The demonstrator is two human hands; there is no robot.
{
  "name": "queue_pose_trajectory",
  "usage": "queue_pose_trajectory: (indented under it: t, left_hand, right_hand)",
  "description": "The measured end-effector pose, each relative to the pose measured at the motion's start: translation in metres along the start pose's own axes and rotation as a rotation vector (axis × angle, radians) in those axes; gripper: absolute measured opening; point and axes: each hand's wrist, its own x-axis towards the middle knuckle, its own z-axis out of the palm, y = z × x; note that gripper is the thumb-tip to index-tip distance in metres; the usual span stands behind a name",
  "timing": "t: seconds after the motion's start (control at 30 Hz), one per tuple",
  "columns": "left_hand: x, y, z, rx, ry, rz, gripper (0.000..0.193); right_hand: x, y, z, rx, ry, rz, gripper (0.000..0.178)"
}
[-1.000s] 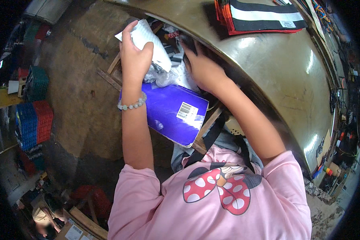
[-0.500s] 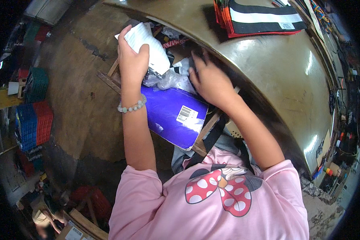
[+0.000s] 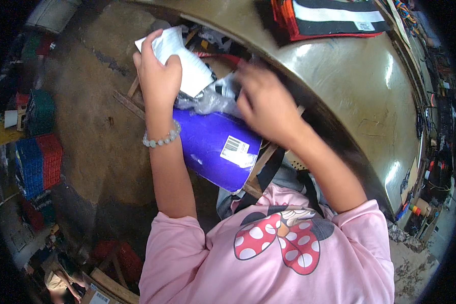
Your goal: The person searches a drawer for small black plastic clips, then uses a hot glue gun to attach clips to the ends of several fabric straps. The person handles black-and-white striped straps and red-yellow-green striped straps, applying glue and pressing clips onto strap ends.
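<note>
My left hand [image 3: 159, 76] is closed on a white lined paper pad [image 3: 190, 68], holding it up at the far left of an open wooden drawer [image 3: 129, 104]. My right hand [image 3: 268, 104] reaches over the drawer beside the table edge. Its fingers are smeared by motion, close to the end of a red strip [image 3: 223, 57]; whether they touch it I cannot tell. Crumpled clear plastic [image 3: 207, 103] lies between the hands. Nearer to me, a purple book [image 3: 213, 139] with a barcode label fills the front of the drawer.
A brown glossy table [image 3: 339, 86] overhangs the drawer on the right. On it rests a stack of black, white and red fabric pieces [image 3: 334, 20]. Blue and red crates [image 3: 38, 162] stand at the left. A cardboard box [image 3: 99, 296] and a person [image 3: 61, 278] show at lower left.
My left hand has shifted slightly left with the pad. My right hand has changed its pose, with the fingers drawn in more. More of the red strip shows.
</note>
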Motion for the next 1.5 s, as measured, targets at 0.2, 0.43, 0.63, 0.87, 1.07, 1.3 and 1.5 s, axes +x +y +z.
queue_pose_trajectory:
  t: [0.2,0.43,0.63,0.87,1.07,1.3,1.5]
  left_hand:
    - [0.002,-0.006,0.003,0.007,0.026,0.047,0.051]
    - [0.006,-0.007,0.005,-0.022,-0.014,0.063,0.054]
    - [-0.002,0.004,0.012,-0.012,0.016,0.075,0.052]
    - [-0.004,0.005,0.011,-0.102,0.058,0.092,0.052]
    - [-0.005,0.006,0.008,-0.082,0.019,0.065,0.052]
    - [-0.006,0.009,0.004,-0.075,0.015,0.07,0.053]
    - [-0.01,0.009,0.003,-0.022,-0.014,0.053,0.054]
  right_hand:
    - [-0.017,-0.014,-0.001,0.019,-0.166,0.171,0.048]
    - [-0.043,-0.017,0.032,0.113,0.063,-0.088,0.051]
    - [-0.005,0.006,0.001,0.068,0.005,0.292,0.048]
    - [-0.035,-0.008,0.025,-0.376,-0.086,0.209,0.052]
    - [-0.048,-0.02,0.038,-0.265,-0.05,0.141,0.065]
    - [-0.062,-0.041,0.022,-0.396,0.026,0.141,0.051]
    - [-0.077,-0.053,0.024,-0.265,-0.049,0.063,0.05]
